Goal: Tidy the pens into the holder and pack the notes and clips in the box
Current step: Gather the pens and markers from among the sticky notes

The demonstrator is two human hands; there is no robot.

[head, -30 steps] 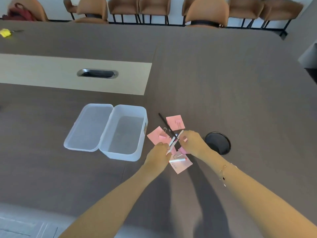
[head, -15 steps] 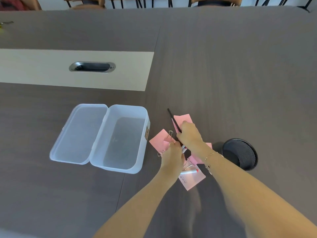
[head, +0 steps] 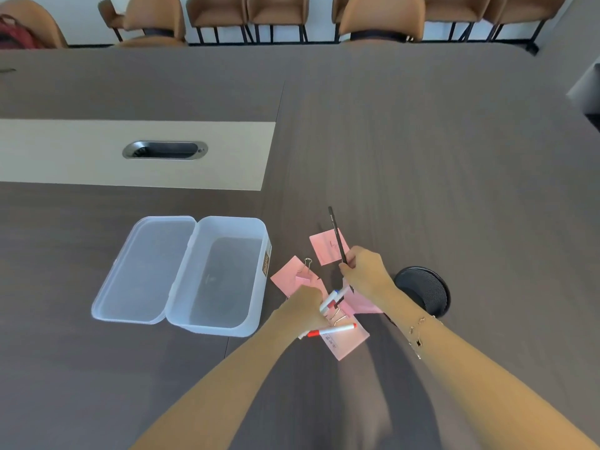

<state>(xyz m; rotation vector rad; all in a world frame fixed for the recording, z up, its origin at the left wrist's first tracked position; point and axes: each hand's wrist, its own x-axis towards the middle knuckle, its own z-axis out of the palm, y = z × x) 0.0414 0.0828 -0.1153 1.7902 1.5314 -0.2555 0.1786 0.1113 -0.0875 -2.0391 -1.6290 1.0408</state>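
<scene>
My right hand (head: pixel 367 271) grips a black pen (head: pixel 337 235) by its lower end, and the pen points up and away over a pink note (head: pixel 324 250). My left hand (head: pixel 306 308) is closed around white pens: one with a blue band (head: pixel 334 295) sticks out of the fist, and a red-tipped one (head: pixel 334 329) lies under it across another pink note (head: pixel 349 344). A binder clip (head: pixel 306 266) sits on a third note (head: pixel 287 276). The black mesh pen holder (head: pixel 425 289) stands just right of my right wrist. The clear plastic box (head: pixel 224 274) is open and empty.
The box's hinged lid (head: pixel 143 271) lies flat to the left. A metal cable port (head: pixel 165 150) sits in the table's light strip. Tan chairs (head: pixel 380 17) line the far edge. Gold paper clips (head: pixel 337 316) lie between my hands.
My right hand has lifted the black pen off the notes and raised it toward upright. My left hand has gathered the white pens. The camera tilted up.
</scene>
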